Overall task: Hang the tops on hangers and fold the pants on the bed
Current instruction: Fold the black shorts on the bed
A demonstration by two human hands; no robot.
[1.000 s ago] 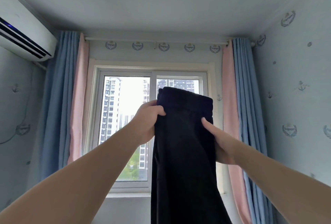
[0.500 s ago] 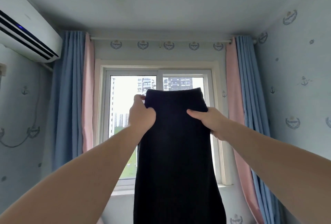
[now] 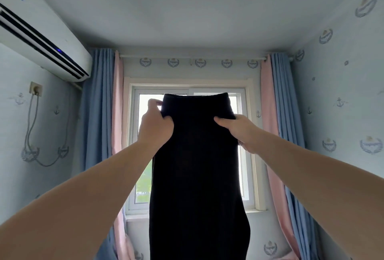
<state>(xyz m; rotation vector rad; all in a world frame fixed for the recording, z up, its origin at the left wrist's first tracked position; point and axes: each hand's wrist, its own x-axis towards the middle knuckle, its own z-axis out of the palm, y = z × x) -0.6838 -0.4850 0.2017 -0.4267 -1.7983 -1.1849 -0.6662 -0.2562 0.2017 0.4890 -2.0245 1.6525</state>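
Gripping black pants [image 3: 197,176], left hand [image 3: 154,126], right hand [image 3: 242,129]

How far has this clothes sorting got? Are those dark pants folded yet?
Nothing finished shows here: no bed, hangers or tops are in view. In hand: the left hand and right hand grip the dark pants by the waist, hanging unfolded before the window. Left: folding them on the bed, and whatever tops remain.

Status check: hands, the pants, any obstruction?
Left hand and right hand each grip a side near the waistband. Black pants held up, hanging straight before the window. No obstruction seen.
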